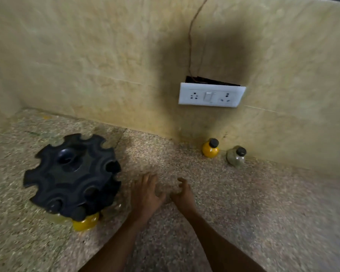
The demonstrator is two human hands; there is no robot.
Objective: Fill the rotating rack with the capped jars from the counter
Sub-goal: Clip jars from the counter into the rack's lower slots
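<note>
A white plastic switch plate with two sockets sits on the yellowish wall, and a thin brown wire runs up from it. On the speckled stone counter two capped jars stand upright near the wall, just beside each other: a yellow-filled jar with a black cap and a grey-green filled jar with a black cap. The black round plastic rack stands at the left, well apart from them. A yellow jar shows under the rack's near edge. Between rack and jars, the left hand has straight, spread fingers; the right hand has loosely curled fingers. Both hold nothing.
</note>
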